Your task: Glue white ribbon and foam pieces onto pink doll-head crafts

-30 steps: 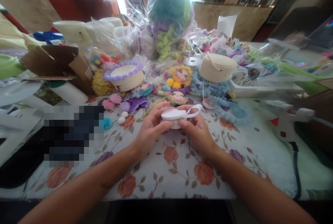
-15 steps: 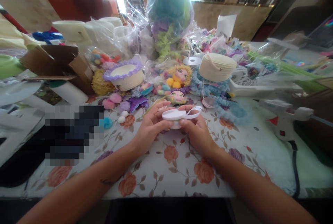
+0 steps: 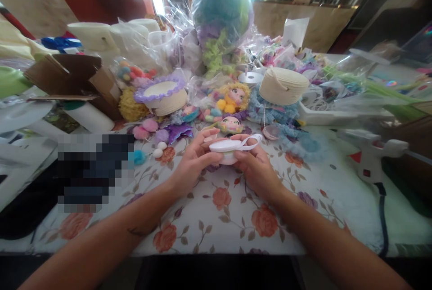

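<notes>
Above the flowered tablecloth, both hands hold a spool of white ribbon [image 3: 225, 146] from its two sides. My left hand [image 3: 196, 157] grips the left edge, its thumb along the near side and its fingers curled behind. On the right edge, my right hand [image 3: 254, 164] is closed with the thumb on the near rim. A loop of loose ribbon [image 3: 254, 141] sticks out to the right over the right fingers. Just behind the hands lies a doll face [image 3: 230, 123], and a second doll with yellow curls [image 3: 237, 94] is farther back.
A glue gun [image 3: 374, 155] stands at the right with its cord. Woven round boxes [image 3: 284, 87] and a purple-trimmed basket [image 3: 167, 100] sit behind. Pom-poms [image 3: 146, 128], a cardboard box [image 3: 72, 81], and wrapped craft goods crowd the back. A blurred dark patch [image 3: 96, 171] lies left.
The hands keep their hold on the spool and have barely moved. The ribbon loop at the right has tilted slightly upward.
</notes>
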Available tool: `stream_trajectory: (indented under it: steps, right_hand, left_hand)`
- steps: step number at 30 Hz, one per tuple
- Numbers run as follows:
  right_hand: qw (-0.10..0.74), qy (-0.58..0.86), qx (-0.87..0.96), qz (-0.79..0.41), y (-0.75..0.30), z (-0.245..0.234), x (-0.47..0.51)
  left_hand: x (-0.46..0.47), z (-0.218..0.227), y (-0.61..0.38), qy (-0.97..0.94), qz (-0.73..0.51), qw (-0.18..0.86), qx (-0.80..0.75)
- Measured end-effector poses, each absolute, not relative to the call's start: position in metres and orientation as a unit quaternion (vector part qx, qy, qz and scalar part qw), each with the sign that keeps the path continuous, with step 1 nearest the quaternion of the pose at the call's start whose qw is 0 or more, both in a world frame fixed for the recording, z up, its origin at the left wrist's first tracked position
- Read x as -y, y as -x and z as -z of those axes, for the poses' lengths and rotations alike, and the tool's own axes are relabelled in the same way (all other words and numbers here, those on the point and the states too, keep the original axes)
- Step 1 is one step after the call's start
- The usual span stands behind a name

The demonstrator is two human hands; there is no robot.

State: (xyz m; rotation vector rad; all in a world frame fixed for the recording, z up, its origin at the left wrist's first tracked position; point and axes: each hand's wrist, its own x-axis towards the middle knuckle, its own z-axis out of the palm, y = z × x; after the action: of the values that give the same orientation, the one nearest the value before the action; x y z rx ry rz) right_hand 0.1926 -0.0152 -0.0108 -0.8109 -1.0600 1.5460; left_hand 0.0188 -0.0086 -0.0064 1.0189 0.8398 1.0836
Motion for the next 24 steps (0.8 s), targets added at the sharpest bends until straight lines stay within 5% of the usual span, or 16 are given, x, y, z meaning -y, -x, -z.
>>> stream_trajectory:
  steps: [24]
  right_hand:
    - [0.527, 0.343, 0.382, -0.677, -0.190, 0.000, 0.013]
  left_hand:
    - [0.003, 0.007, -0.015, -0.440, -0.449, 0.693, -0.355]
